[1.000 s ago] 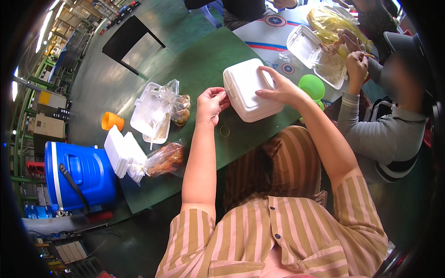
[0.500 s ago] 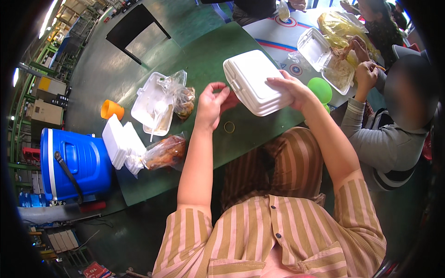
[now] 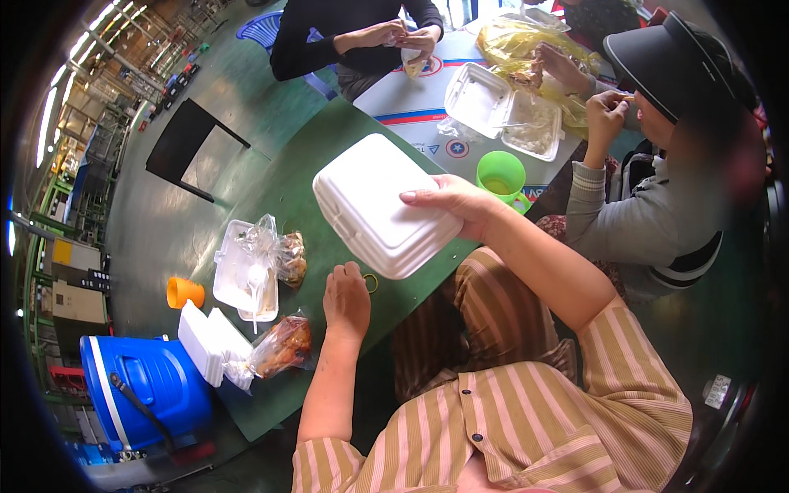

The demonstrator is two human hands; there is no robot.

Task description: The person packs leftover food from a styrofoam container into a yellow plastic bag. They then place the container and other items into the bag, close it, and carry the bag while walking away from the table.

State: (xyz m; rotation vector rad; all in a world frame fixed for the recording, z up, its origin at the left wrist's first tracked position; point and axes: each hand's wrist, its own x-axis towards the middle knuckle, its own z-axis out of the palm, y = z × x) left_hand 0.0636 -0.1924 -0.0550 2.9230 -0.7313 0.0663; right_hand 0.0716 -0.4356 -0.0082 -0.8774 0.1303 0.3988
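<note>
A closed white foam food box (image 3: 382, 201) is gripped at its right side by my right hand (image 3: 460, 205), thumb on the lid and fingers underneath. It is raised above the green table and tilted. My left hand (image 3: 347, 302) is low over the table, fingers curled together at a thin yellow rubber band (image 3: 372, 284); the fingertips are partly hidden. Left of that hand lie a clear bag of browned food (image 3: 281, 347) and an open foam box (image 3: 234, 283) with a white plastic spoon (image 3: 258, 287) and a second bag of food (image 3: 292, 259).
More white foam boxes (image 3: 201, 341) lean near a blue cooler (image 3: 152, 394). An orange cup (image 3: 185, 292) lies tipped at the table's left edge. A green mug (image 3: 501, 174) and another open food box (image 3: 530, 123) stand on the adjoining table (image 3: 394, 107), where other people sit eating.
My view has shifted, so the scene sits lower and further left. My left hand has come away from the foam box down to the rubber band. My right hand still holds the box.
</note>
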